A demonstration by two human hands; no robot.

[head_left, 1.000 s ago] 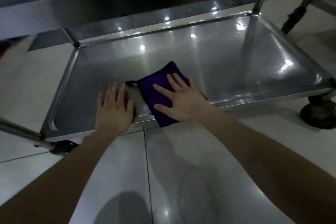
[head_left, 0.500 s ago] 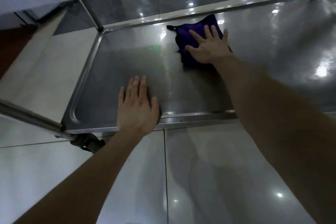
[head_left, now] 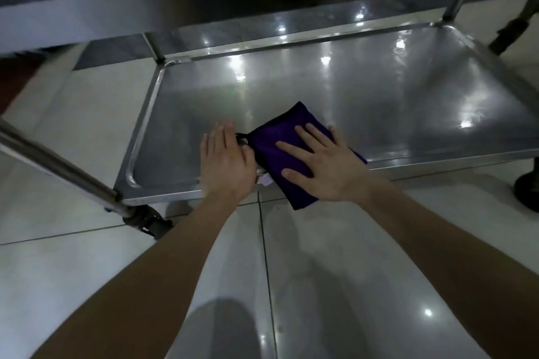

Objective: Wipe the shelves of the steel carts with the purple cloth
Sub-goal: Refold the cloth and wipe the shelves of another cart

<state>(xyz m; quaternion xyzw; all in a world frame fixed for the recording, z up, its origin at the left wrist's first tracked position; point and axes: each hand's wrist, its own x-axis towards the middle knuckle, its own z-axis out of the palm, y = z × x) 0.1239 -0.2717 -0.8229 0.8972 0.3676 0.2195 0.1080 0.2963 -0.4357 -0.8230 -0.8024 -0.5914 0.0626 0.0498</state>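
The folded purple cloth (head_left: 272, 144) lies at the front edge of the steel cart's bottom shelf (head_left: 379, 96), with its near corner hanging over the rim. My right hand (head_left: 323, 172) presses flat on the cloth with fingers spread. Just left of it, my left hand (head_left: 226, 163) rests flat on the bare steel at the front rim, touching the cloth's black edge and holding nothing.
The cart's upper shelf (head_left: 204, 0) overhangs the far part of the bottom shelf. A steel tube (head_left: 58, 166) slants in from the left above a caster (head_left: 148, 224). Another caster (head_left: 528, 192) sits at the right. Glossy floor tiles (head_left: 320, 271) lie under my arms.
My right hand pushed the cloth to the far side of the shelf, then pulled it back to the front edge. My left hand stayed at the front rim.
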